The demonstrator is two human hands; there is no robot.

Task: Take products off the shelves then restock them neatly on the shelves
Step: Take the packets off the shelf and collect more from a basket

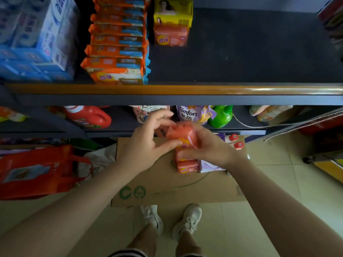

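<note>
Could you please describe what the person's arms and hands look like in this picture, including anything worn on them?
Both forearms are bare up to the frame edge, with no sleeves showing. The left hand and the right hand wear no gloves, and no rings, watch or bracelet are visible. The hands are slightly motion-blurred, so fine details such as nails cannot be made out.

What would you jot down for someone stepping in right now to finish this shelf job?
Left hand: fingers curled on the orange soap pack, held in front of the lower shelf.
Right hand: grips the same pack from the other side.
More packs of this kind lie on the cardboard box on the floor.
Top shelf: one orange pack sits under a yellow box at the back; beside them is a row of orange packets. Most of the shelf to the right is bare.
Left to do: place the held pack, then those on the box, in neat rows.
</note>
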